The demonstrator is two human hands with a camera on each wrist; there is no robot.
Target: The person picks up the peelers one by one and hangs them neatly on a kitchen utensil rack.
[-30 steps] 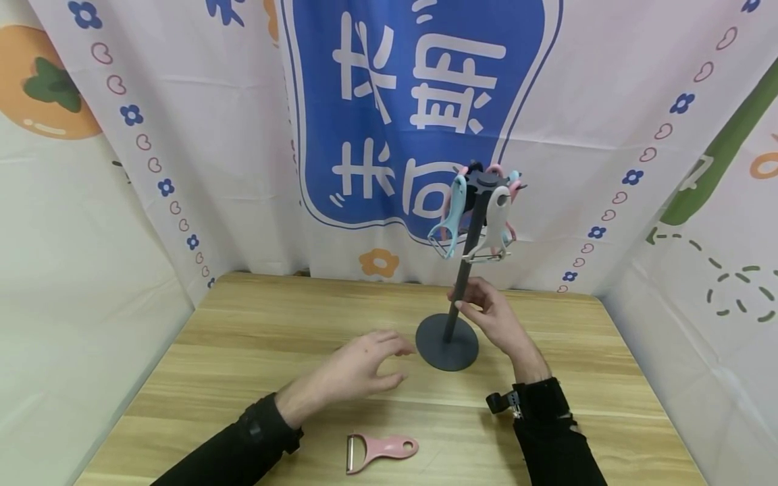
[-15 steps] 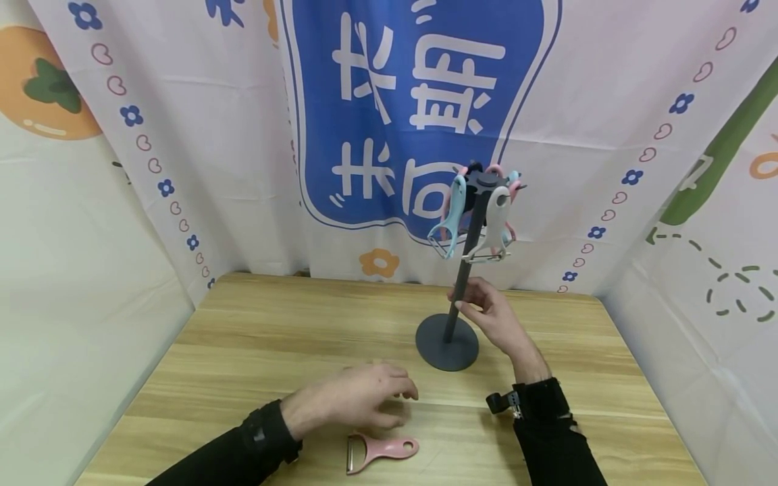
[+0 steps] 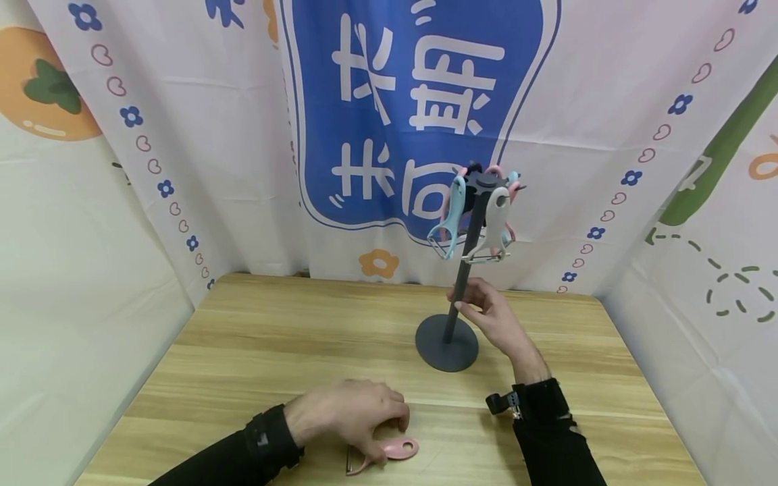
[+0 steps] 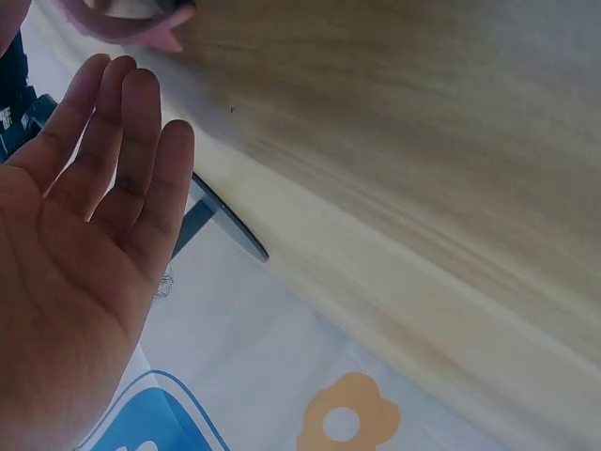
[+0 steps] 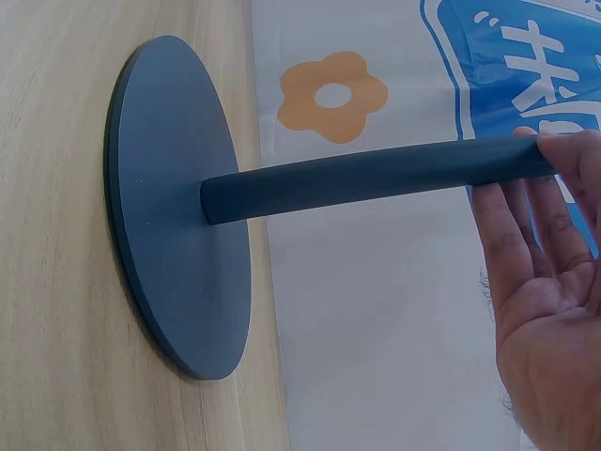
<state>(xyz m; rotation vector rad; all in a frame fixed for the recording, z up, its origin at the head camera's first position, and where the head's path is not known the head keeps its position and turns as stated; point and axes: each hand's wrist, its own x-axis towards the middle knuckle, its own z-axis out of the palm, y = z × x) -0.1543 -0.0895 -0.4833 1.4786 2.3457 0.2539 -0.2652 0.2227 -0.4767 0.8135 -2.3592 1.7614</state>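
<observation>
A pink peeler [image 3: 402,448] lies on the wooden table near its front, its blade end to the left. Over it reaches my left hand [image 3: 361,410], thumb overlapping the peeler's neck in the head view. In the left wrist view the fingers [image 4: 141,122] of that hand are gently bent, and part of the peeler [image 4: 117,31] shows past their tips. My right hand [image 3: 497,322] holds the upright dark grey pole [image 5: 376,178] of a stand between thumb and fingers. The stand's round base [image 3: 437,352] rests on the table.
On the hooks at the stand's top hang several peelers, among them a light blue one [image 3: 452,210] and a white one [image 3: 498,212]. Printed cloth [image 3: 243,169] encloses the table [image 3: 255,337] at the back and both sides.
My left hand has come down and toward the front, from beside the stand's base to the pink peeler. My right hand and the stand have stayed put.
</observation>
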